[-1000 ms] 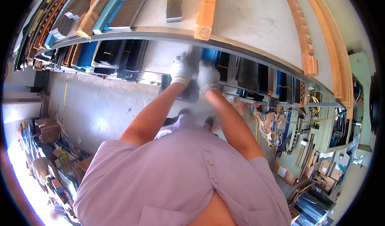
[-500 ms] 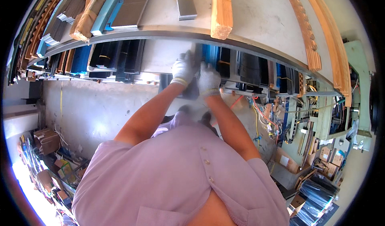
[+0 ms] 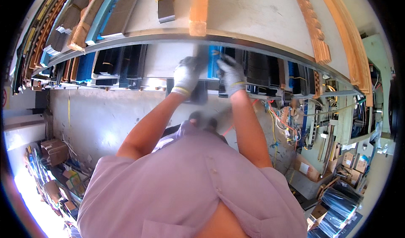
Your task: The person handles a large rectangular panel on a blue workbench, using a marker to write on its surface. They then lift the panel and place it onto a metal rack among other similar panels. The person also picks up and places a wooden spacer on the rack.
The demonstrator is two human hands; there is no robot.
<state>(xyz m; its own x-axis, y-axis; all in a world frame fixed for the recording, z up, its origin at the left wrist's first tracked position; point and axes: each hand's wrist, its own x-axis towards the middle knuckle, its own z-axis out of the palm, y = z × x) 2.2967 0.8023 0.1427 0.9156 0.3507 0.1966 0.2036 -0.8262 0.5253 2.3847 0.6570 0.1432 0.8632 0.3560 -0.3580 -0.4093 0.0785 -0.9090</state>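
Note:
My left hand [image 3: 185, 75], in a white knitted glove with dark fingertips, reaches into the lower shelf. Its fingers are curled against the side of a dark grey flat bundle of strips [image 3: 201, 67], whose near end sticks out past the shelf edge; the far part is under the upper board. In a matching glove, my right hand [image 3: 233, 75] is just right of a bundle of blue strips [image 3: 213, 65]. Its thumb and fingers are apart, with the fingertips near the blue bundle and the black strips [image 3: 258, 69] beside it.
Above, the upper shelf [image 3: 253, 14] bears a wooden bar [image 3: 198, 14], a banded grey strip bundle [image 3: 165, 6] and long timber mouldings [image 3: 344, 35]. More dark bundles [image 3: 135, 63] line the lower shelf to the left. Cables [image 3: 284, 124] and green machinery [image 3: 358, 111] stand at right.
My right hand has moved right, away from my left hand, and its fingers have spread. My left hand has stayed by the dark grey bundle. The whole view has shifted slightly.

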